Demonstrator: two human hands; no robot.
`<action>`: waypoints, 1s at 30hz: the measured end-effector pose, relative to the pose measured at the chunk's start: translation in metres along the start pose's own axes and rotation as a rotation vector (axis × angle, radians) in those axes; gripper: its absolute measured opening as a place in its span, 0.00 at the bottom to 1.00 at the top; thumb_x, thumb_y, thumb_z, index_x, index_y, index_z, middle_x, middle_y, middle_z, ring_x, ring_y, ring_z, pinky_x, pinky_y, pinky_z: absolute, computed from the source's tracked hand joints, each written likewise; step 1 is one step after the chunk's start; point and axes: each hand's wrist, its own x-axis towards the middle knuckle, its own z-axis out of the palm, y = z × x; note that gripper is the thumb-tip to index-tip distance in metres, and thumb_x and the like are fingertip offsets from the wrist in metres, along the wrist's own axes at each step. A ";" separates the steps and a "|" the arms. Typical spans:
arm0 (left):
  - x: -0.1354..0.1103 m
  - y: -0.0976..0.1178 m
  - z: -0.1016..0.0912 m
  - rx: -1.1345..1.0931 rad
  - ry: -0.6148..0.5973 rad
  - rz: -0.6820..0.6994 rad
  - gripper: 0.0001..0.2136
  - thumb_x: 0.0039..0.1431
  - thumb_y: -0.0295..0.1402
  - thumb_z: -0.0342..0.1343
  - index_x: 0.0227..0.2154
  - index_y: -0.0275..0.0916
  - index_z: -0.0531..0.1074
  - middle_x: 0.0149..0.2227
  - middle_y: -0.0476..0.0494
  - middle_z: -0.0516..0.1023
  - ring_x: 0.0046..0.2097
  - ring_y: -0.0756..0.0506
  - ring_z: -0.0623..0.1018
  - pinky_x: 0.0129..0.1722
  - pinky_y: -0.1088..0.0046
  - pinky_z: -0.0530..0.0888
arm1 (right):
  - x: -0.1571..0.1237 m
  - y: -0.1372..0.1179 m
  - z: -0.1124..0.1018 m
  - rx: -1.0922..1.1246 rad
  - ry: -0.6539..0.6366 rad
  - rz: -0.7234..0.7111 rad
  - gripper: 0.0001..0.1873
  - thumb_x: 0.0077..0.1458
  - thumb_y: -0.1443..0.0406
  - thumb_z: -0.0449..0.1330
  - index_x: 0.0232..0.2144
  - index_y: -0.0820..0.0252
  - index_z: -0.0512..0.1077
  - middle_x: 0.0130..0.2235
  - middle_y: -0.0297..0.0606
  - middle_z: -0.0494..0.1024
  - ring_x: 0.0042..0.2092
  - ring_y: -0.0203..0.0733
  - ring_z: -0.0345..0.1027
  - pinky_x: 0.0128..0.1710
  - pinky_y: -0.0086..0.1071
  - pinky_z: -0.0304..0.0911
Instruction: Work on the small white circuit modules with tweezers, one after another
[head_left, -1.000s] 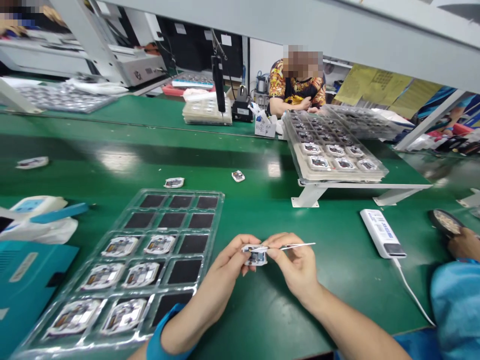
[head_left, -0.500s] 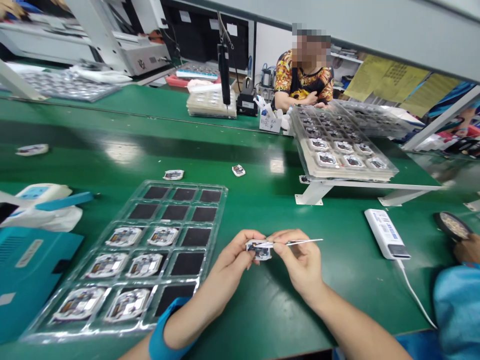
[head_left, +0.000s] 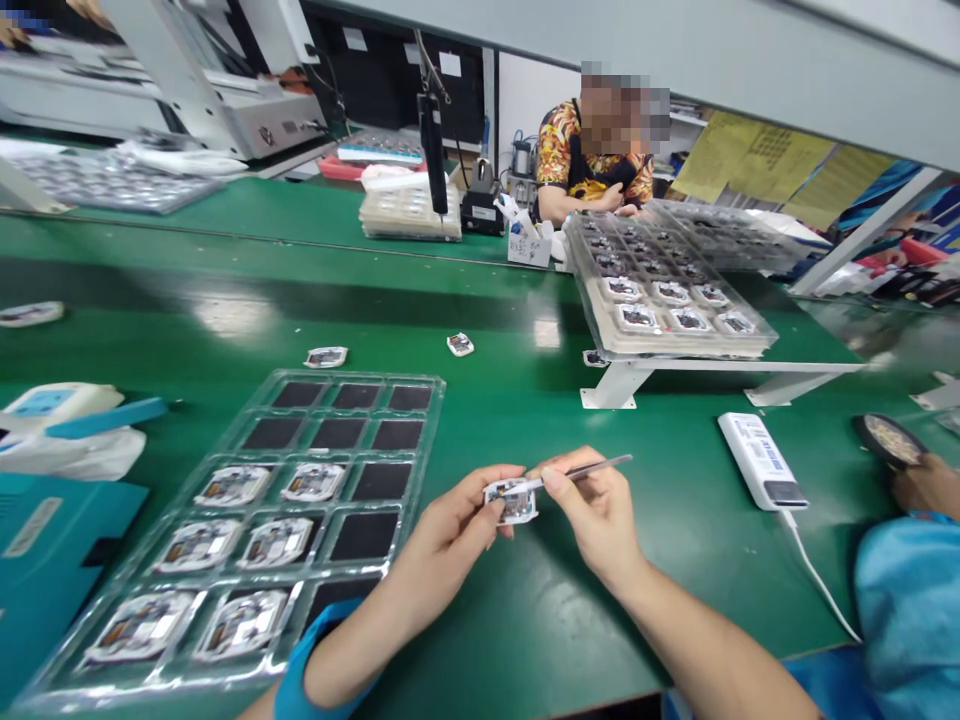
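Observation:
My left hand (head_left: 442, 535) pinches a small white electronic module (head_left: 511, 500) above the green table (head_left: 525, 600). My right hand (head_left: 596, 515) grips thin metal tweezers (head_left: 592, 467), whose tips rest on the module's top. To the left lies a clear plastic tray (head_left: 255, 520) with black pockets. Several pockets in its near rows hold similar modules; the far rows are bare.
A raised stand carries stacked trays (head_left: 664, 300) of modules at the right back. A white device (head_left: 761, 462) with a cable lies right of my hands. Loose modules (head_left: 459, 344) sit mid-table. A teal machine (head_left: 45, 540) stands at left. A person (head_left: 596, 165) sits opposite; another's hand (head_left: 926, 485) is at right.
The tweezers' free end has tilted slightly upward and my hands have shifted a little. The module stays pinched between both hands.

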 end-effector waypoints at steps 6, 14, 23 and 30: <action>0.003 -0.006 0.004 -0.125 0.029 -0.030 0.13 0.56 0.39 0.60 0.42 0.38 0.76 0.28 0.48 0.76 0.28 0.48 0.71 0.27 0.72 0.66 | 0.000 -0.001 0.003 0.029 0.008 -0.003 0.09 0.52 0.59 0.69 0.28 0.57 0.76 0.29 0.35 0.82 0.32 0.40 0.77 0.35 0.33 0.71; 0.001 0.008 0.005 -0.362 0.103 -0.144 0.16 0.55 0.43 0.62 0.40 0.35 0.77 0.27 0.46 0.77 0.29 0.47 0.72 0.28 0.71 0.66 | 0.001 0.002 0.003 -0.008 0.107 -0.016 0.08 0.51 0.60 0.69 0.31 0.57 0.78 0.32 0.37 0.83 0.35 0.43 0.78 0.38 0.35 0.72; 0.001 0.006 0.009 -0.286 0.070 -0.093 0.17 0.55 0.49 0.61 0.32 0.37 0.75 0.25 0.49 0.76 0.27 0.49 0.72 0.25 0.74 0.66 | 0.000 0.002 0.007 0.105 0.036 -0.057 0.09 0.51 0.59 0.70 0.29 0.57 0.77 0.29 0.36 0.84 0.30 0.40 0.78 0.33 0.33 0.74; 0.004 0.004 0.006 -0.227 0.075 -0.099 0.17 0.55 0.49 0.61 0.30 0.37 0.73 0.19 0.51 0.73 0.24 0.50 0.68 0.23 0.76 0.63 | -0.003 -0.002 0.005 -0.050 -0.076 -0.299 0.02 0.56 0.64 0.66 0.31 0.55 0.77 0.32 0.38 0.84 0.35 0.45 0.79 0.36 0.39 0.74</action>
